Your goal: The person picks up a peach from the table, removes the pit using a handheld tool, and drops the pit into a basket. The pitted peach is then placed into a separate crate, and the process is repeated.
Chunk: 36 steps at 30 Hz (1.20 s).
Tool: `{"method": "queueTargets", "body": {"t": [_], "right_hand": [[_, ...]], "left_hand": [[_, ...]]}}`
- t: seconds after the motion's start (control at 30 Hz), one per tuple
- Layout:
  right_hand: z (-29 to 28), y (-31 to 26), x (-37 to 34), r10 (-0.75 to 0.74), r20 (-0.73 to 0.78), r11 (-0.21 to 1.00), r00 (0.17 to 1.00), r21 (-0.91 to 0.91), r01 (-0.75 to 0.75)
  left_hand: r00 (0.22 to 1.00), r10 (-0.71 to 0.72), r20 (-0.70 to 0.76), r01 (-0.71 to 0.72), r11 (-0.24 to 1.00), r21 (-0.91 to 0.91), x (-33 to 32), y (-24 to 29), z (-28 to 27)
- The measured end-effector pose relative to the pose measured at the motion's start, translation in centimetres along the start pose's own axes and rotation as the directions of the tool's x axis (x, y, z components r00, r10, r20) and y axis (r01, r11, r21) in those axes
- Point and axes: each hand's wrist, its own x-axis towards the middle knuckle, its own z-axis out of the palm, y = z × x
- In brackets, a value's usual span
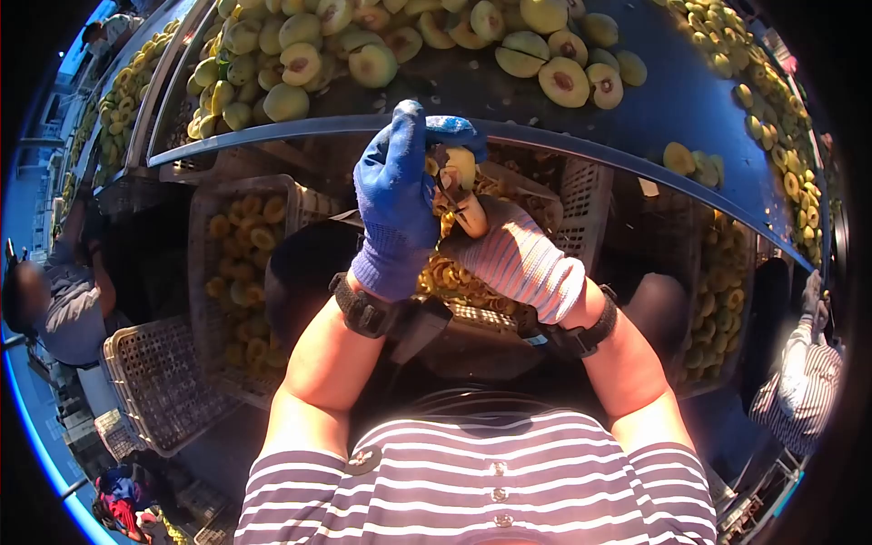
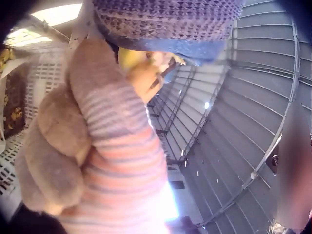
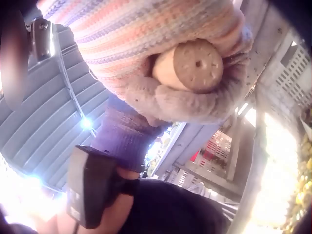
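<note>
Blue-gloved left hand (image 1: 395,204) and striped-gloved right hand (image 1: 527,259) meet at a pale piece of fruit (image 1: 461,166).
The left hand's fingers curl round the fruit; the right hand grips a tool handle (image 3: 199,67) just beside it. Below them lie cut pieces (image 1: 447,276); beyond, heaped fruit halves (image 1: 300,59) cover part of the worktop (image 1: 677,104).

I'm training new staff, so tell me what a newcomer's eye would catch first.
Probably the blue-gloved left hand, near the head view's centre, beside the striped-gloved right hand gripping a handle. Next, the halved fruits heaped on the table beyond.
</note>
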Motion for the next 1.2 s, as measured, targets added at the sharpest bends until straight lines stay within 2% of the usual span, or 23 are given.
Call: {"method": "queueTargets", "body": {"t": [0.07, 0.13, 0.2, 0.27, 0.3, 0.33, 0.4, 0.43, 0.53, 0.63, 0.67, 0.7, 0.73, 0.77, 0.8, 0.87, 0.93, 0.97, 1.0, 1.03, 1.13, 1.17, 1.2], "right_hand": [[-1.7, -3.2, 0.0, 0.213, 0.142, 0.959, 0.967, 0.16, -0.235], [-2.0, -3.8, -0.2, 0.331, 0.262, 0.872, 0.907, 0.283, -0.4], [-1.4, -2.9, -0.5, 0.37, 0.34, 0.779, 0.864, 0.393, -0.488], [-1.7, -2.7, -0.9, 0.364, 0.427, 0.625, 0.828, 0.546, -0.557], [-1.9, -2.6, -1.0, 0.35, 0.468, 0.537, 0.811, 0.609, -0.583], [-1.8, -2.4, -1.0, 0.328, 0.48, 0.554, 0.814, 0.6, -0.577], [-1.4, -1.5, -0.9, 0.284, 0.504, 0.585, 0.816, 0.583, -0.563], [-1.5, -1.6, -1.1, 0.245, 0.532, 0.532, 0.811, 0.625, -0.571], [-2.0, -1.7, -1.6, 0.141, 0.589, 0.421, 0.796, 0.692, -0.587], [-3.1, -0.4, -2.7, 0.103, 0.615, 0.454, 0.782, 0.67, -0.587], [-4.2, 0.2, -3.2, 0.1, 0.62, 0.489, 0.778, 0.65, -0.581], [-4.8, 0.6, -3.5, 0.095, 0.625, 0.52, 0.775, 0.633, -0.574], [-4.6, 1.0, -3.5, 0.179, 0.478, 0.861, 0.86, 0.347, -0.372], [-4.1, 2.0, -3.0, 0.163, 0.3, 0.986, 0.94, -0.068, -0.149], [-2.6, 5.0, -1.5, 0.326, 0.31, 0.788, 0.893, -0.611, -0.075], [-2.4, 3.7, -3.0, 0.427, 0.16, 0.627, 0.89, -0.761, -0.164], [-2.9, 1.6, -3.3, 0.443, 0.19, 0.653, 0.876, -0.738, -0.17], [-3.3, 1.2, -3.5, 0.395, 0.19, 0.678, 0.899, -0.72, -0.146], [-3.3, 1.5, -3.5, 0.352, 0.163, 0.66, 0.922, -0.741, -0.121], [-3.2, 1.0, -3.5, 0.285, 0.119, 0.692, 0.951, -0.712, -0.119], [-2.3, -0.4, -2.1, 0.203, 0.174, 0.765, 0.964, -0.642, -0.045], [-2.0, -0.2, -1.8, 0.129, 0.183, 0.805, 0.975, -0.593, 0.004], [-1.8, -0.2, -1.2, 0.21, 0.183, 0.806, 0.96, -0.588, -0.064]], "left_hand": [[0.992, -0.128, 0.021, 0.129, 0.991, -0.036, 0.4, 0.5, -0.1], [0.966, -0.255, 0.048, 0.258, 0.964, -0.07, 0.8, 1.0, -0.2], [0.943, -0.294, 0.158, 0.293, 0.956, 0.03, 1.5, 1.8, -0.3], [0.909, -0.349, 0.229, 0.334, 0.937, 0.102, 1.8, 1.3, -0.7], [0.93, -0.266, 0.253, 0.284, 0.958, -0.037, 1.5, 0.4, -0.7], [0.947, -0.18, 0.266, 0.231, 0.957, -0.174, 1.2, -0.2, -0.4], [0.917, -0.209, 0.34, 0.318, 0.897, -0.308, 1.1, -0.7, -0.7], [0.899, -0.223, 0.376, 0.365, 0.856, -0.366, 1.2, -0.6, -0.7], [0.702, -0.37, 0.608, 0.674, 0.622, -0.399, 2.1, -0.8, -1.1], [0.68, -0.477, 0.556, 0.732, 0.467, -0.495, 1.9, 0.1, -0.9], [0.77, -0.454, 0.448, 0.63, 0.647, -0.428, 1.9, -1.3, -1.4], [0.814, -0.465, 0.35, 0.579, 0.706, -0.409, 1.6, -0.4, -1.7], [0.834, -0.425, 0.353, 0.552, 0.675, -0.49, 1.4, -0.8, -2.6], [0.854, -0.383, 0.352, 0.52, 0.64, -0.565, 1.2, -1.1, -3.6], [0.892, -0.346, 0.289, 0.447, 0.766, -0.462, 0.7, 0.2, -4.9], [0.951, -0.266, 0.157, 0.293, 0.938, -0.185, -0.3, 3.0, -7.6], [0.949, -0.315, -0.004, 0.315, 0.949, 0.016, -1.1, 4.8, -13.5], [0.911, -0.394, -0.12, 0.402, 0.914, 0.055, -1.7, 6.9, -15.7], [0.917, -0.293, -0.272, 0.39, 0.807, 0.443, -1.7, 7.4, -18.1], [0.917, -0.144, -0.372, 0.387, 0.546, 0.743, -1.5, 7.5, -19.5], [0.953, -0.064, -0.295, 0.299, 0.334, 0.894, 3.3, 5.8, -19.9], [0.948, -0.061, -0.313, 0.314, 0.353, 0.882, 5.5, 5.1, -18.1], [0.965, -0.009, -0.262, 0.254, 0.276, 0.927, 7.8, 2.4, -18.1]]}}
